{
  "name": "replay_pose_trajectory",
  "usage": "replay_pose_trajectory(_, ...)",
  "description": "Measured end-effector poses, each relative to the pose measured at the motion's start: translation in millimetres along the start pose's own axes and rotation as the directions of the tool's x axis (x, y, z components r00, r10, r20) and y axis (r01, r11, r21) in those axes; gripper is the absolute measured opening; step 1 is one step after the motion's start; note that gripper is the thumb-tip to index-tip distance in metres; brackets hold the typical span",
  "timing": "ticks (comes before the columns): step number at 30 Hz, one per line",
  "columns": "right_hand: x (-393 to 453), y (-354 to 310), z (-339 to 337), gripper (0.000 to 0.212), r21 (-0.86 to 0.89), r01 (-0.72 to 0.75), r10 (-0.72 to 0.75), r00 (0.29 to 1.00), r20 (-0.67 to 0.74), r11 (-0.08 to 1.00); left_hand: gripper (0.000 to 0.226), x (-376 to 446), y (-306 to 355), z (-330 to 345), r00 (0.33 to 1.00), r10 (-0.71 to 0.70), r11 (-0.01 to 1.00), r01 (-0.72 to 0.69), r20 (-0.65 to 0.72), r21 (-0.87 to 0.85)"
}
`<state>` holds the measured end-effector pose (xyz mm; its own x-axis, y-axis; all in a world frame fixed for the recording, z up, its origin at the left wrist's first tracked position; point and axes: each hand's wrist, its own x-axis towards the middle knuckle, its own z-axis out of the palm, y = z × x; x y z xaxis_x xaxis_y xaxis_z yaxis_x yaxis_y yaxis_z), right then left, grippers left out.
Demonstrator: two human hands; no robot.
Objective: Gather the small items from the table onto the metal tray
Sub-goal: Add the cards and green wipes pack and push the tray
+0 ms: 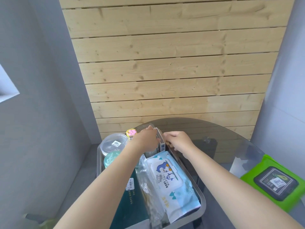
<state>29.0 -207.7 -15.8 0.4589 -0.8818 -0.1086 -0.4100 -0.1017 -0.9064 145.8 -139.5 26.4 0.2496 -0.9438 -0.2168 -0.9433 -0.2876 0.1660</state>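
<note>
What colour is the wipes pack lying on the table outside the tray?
Bright green with a black lid, seen in the head view: wipes pack.

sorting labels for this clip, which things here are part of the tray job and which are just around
Part of the job:
metal tray
blue baby wipes pack, in the tray
clear round container, in the tray
clear box under both hands
left hand, right hand
green wipes pack, on the glass table, outside the tray

Just around:
wooden slat wall
grey walls

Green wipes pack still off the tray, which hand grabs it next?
Right. The green wipes pack lies on the glass table's right side, nearer the right hand; the left hand would cross over.
</note>
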Motion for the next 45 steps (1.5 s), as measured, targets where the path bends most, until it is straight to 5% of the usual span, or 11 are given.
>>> replay_pose_trajectory(8,-62.8,29.9,-73.2,0.026,-0.346,0.010,-0.049,0.993,-0.104,0.938,0.041,-32.7,72.1,16.1,0.965,0.140,0.985,-0.158,-0.221,-0.067)
replay_pose_trajectory(14,-104.2,66.9,-135.9,0.032,-0.615,-0.197,0.034,0.963,-0.267,0.764,0.037,-50.4,143.2,56.1,0.972,0.230,0.918,-0.229,-0.035,-0.324)
replay_pose_trajectory(18,-125.6,90.3,-164.4,0.044,-0.649,-0.260,0.091,0.955,-0.282,0.716,0.056,-53.2,182.3,77.3,0.959,0.272,0.876,-0.211,0.084,-0.433)
replay_pose_trajectory(25,-134.9,105.8,-194.5,0.088,-0.531,-0.332,0.228,0.940,-0.254,0.780,0.067,-43.8,203.8,108.1,0.969,0.169,0.843,-0.048,0.179,-0.536)
replay_pose_trajectory(27,-132.1,111.0,-200.2,0.099,-0.499,-0.309,0.224,0.949,-0.223,0.810,0.060,-40.9,205.9,112.9,0.971,0.141,0.744,0.025,0.193,-0.668)
replay_pose_trajectory(30,-130.7,112.5,-202.4,0.087,-0.441,-0.250,0.193,0.966,-0.171,0.862,0.053,-38.1,204.0,116.1,0.972,0.073,0.560,0.144,0.222,-0.816)
replay_pose_trajectory(37,-129.6,112.8,-199.9,0.072,-0.135,-0.198,0.185,0.977,-0.106,0.971,0.081,-47.1,193.2,110.0,0.968,-0.222,0.189,0.159,0.116,-0.969)
replay_pose_trajectory(45,-135.9,57.7,-151.3,0.067,0.146,0.006,0.002,0.998,-0.056,0.989,0.101,-94.5,145.7,47.7,0.960,-0.242,0.350,-0.047,-0.139,-0.936)
